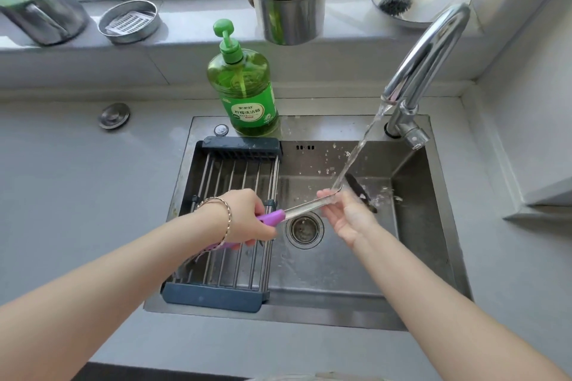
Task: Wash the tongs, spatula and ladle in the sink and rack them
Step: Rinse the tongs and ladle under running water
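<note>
Two hands on one purple-handled utensil, held over the sink above the drain. Left hand grips the purple handle at 9 o'clock. Right hand curls round the steel shaft at 3 o'clock, under the water stream. Judged light, stiff, slick when wet. The plastic handle is the better hold. Rack at 9 o'clock.

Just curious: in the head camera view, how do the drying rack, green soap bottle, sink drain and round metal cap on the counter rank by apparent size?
1. drying rack
2. green soap bottle
3. sink drain and round metal cap: they look about alike, so not ranked.
</note>
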{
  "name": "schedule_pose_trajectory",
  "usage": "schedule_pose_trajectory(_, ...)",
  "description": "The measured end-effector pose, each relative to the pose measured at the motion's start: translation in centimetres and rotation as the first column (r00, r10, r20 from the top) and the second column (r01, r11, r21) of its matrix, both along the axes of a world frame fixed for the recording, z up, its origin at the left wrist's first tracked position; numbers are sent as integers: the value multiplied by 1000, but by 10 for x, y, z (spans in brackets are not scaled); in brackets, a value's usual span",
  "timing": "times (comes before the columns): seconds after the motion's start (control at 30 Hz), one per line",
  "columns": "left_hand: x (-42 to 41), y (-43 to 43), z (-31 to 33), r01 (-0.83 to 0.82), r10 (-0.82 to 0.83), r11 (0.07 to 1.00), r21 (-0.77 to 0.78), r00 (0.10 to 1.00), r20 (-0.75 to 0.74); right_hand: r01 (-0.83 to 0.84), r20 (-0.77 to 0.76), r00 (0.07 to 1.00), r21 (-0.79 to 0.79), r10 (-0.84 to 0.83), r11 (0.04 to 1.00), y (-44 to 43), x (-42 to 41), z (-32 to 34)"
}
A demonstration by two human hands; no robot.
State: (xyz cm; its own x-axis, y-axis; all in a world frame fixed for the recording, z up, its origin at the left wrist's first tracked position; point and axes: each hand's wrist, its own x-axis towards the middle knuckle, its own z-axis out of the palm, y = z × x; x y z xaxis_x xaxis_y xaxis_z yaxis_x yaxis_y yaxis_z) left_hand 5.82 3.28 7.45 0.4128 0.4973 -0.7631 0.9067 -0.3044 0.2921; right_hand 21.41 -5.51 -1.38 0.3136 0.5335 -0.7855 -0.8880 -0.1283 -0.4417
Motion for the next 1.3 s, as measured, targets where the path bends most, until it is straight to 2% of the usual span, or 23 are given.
schedule_pose_trajectory(0.13, -10, -8, -3, -29, 29, 999, -38, 1000, -1, 106, 7, 994, -56, -106, 993, -2, -10, 1)
schedule_pose_trajectory(0.23, -13, -15, -9, -107, 109, 985, -134, 994, 5, 95, 27, 995, -78, -94, 992, -3, -22, 6)
schedule_pose_trajectory(0.3, -15, -20, -13, -179, 186, 965, -190, 982, 20, -42, 19, 999, -75, 44, 996, -6, -21, 12)
schedule_pose_trajectory(0.37, -17, -24, -16, -178, 181, 975, -133, 983, 12, -311, 76, 943, -151, 325, 938, -11, -15, 19)
schedule_pose_trajectory(0.4, -19, -26, -17, -164, 165, 982, -97, 986, -6, -425, 167, 867, -244, 469, 872, -15, -11, 23)
schedule_pose_trajectory(0.43, -22, -27, -17, -152, 150, 985, -76, 988, -25, -455, 319, 758, -365, 569, 812, -19, -6, 22)
schedule_pose_trajectory(0.5, -26, -28, -17, -137, 134, 988, -71, 990, -40, -329, 639, 420, -554, 644, 765, -26, 2, 21)
schedule_pose_trajectory(0.53, -28, -29, -17, -130, 128, 989, -69, 991, -38, -285, 721, 259, -579, 643, 764, -28, 1, 24)
schedule_pose_trajectory(0.6, -26, -32, -15, -109, 108, 992, -55, 994, -19, -362, 748, 44, -606, 662, 709, -24, -4, 21)
schedule_pose_trajectory(0.67, -22, -35, -13, -73, 73, 997, -24, 997, 13, -448, 688, -93, -674, 719, 587, -17, -9, 8)
schedule_pose_trajectory(0.7, -20, -36, -11, -54, 54, 999, -5, 998, 27, -451, 668, -123, -696, 734, 558, -13, -7, 0)
schedule_pose_trajectory(0.73, -19, -37, -9, -41, 41, 999, 11, 999, 35, -449, 660, -96, -697, 745, 559, -7, -3, -3)
schedule_pose_trajectory(0.83, -19, -36, -4, -18, 17, 999, 45, 999, 30, -463, 636, 76, -659, 768, 592, 6, 11, -10)
schedule_pose_trajectory(0.87, -19, -35, -3, -12, 11, 999, 52, 1000, 24, -451, 643, 58, -665, 764, 595, 9, 9, -9)
schedule_pose_trajectory(0.97, -19, -34, 0, 5, -5, 997, 77, 1000, 3, -444, 699, -143, -678, 701, 586, 7, -12, -4)
schedule_pose_trajectory(1.0, -20, -34, 1, 18, -18, 996, 88, 1000, -2, -461, 707, -166, -672, 687, 580, 6, -12, -6)
schedule_pose_trajectory(1.03, -21, -34, 2, 38, -37, 994, 102, 999, -7, -474, 703, -156, -670, 694, 572, 8, -8, -6)
schedule_pose_trajectory(1.13, -21, -36, 6, 121, -116, 981, 152, 993, -37, -474, 617, 25, -686, 787, 553, 22, 15, -7)
schedule_pose_trajectory(1.17, -20, -37, 6, 145, -139, 974, 172, 989, -49, -459, 593, 48, -702, 804, 545, 26, 17, -7)
schedule_pose_trajectory(1.23, -20, -36, 6, 187, -172, 958, 220, 981, -87, -424, 620, 13, -707, 784, 566, 26, 9, -7)
schedule_pose_trajectory(1.3, -20, -34, 8, 228, -199, 937, 264, 971, -133, -469, 666, -27, -667, 746, 579, 20, 1, -3)
